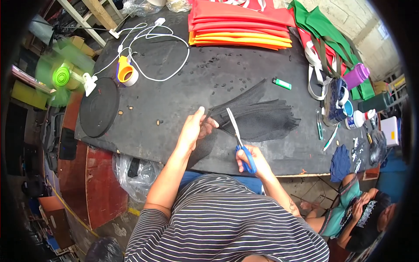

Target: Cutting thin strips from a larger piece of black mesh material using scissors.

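Observation:
My left hand [194,127] grips a gathered piece of black mesh fabric [203,146], with its fingers partly behind the netting. To the right of that hand, more black mesh [262,118] fans out over the dark table. My right hand [255,160] has its fingers through the blue handles of a pair of scissors [235,126]. The blades point up and away from me, over the near left part of the mesh, and look almost closed. Beyond the mesh lies a green lighter [282,84].
Stacked red and orange fabric [240,26] fills the table's far side. At left are a tape roll [128,75], a white cable [188,52], a black disc [99,107] and a spinning green fan [61,76]. Bottles [360,118] and pens stand right. Another person [366,214] sits lower right.

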Motion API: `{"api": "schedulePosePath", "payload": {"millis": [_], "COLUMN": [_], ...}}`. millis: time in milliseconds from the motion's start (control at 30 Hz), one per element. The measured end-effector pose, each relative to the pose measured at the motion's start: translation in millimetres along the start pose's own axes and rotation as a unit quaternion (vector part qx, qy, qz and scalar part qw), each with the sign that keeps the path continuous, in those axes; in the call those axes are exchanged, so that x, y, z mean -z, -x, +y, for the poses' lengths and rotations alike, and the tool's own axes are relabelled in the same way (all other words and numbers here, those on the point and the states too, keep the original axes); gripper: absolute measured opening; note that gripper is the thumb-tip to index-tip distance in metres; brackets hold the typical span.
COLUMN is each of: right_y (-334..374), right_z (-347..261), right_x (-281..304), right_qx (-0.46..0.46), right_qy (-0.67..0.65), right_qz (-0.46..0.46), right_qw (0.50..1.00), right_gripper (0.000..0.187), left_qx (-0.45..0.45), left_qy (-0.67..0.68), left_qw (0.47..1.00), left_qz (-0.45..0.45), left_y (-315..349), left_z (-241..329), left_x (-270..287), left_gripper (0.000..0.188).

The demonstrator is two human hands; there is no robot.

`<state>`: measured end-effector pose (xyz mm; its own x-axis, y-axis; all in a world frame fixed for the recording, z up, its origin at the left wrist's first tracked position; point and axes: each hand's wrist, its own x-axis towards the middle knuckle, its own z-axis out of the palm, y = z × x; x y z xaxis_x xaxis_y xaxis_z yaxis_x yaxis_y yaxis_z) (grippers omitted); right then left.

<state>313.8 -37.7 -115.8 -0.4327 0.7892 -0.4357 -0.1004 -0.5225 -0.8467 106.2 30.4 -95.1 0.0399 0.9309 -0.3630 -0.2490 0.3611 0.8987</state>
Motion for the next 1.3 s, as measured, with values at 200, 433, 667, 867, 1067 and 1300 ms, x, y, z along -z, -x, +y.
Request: {"api": "schedulePosePath", "payload": {"millis": [200,433,667,867,1067,1300], "right_y": [2.4,0.7,3.7,6.3,1.3,0.8], "right_z": [-4.5,1.3,-5.2,-10.9,-9.1,-10.6], "right_x": [2.3,-0.7,-4.0,-11.0,-9.2,-11.3], "right_qx": [-0.002,0.025,0.039,0.057,0.018,0.023], "right_qy": [0.059,0.129,0.181,0.239,0.099,0.077], "right_qz": [-0.032,-0.033,-0.013,0.01,-0.035,-0.045], "right_qw": [0.998,0.991,0.983,0.969,0.994,0.996], "right_gripper": [0.038,0.041,0.041,0.04,0.037,0.038], "left_qx": [-0.026,-0.059,-0.038,-0.131,-0.122,-0.129], "left_qy": [-0.087,-0.055,0.022,-0.043,-0.089,-0.104], "left_qw": [0.994,0.993,0.996,0.99,0.988,0.986], "left_qz": [-0.061,-0.088,-0.082,-0.023,-0.024,-0.008], "left_y": [1.5,12.7,9.0,11.8,16.5,17.3], "left_z": [-0.7,8.1,5.9,3.9,8.8,7.4], "left_x": [7.1,-1.4,3.3,0.6,-2.6,-2.2], "left_gripper": [0.02,0.011,0.008,0.016,0.012,0.01]}}
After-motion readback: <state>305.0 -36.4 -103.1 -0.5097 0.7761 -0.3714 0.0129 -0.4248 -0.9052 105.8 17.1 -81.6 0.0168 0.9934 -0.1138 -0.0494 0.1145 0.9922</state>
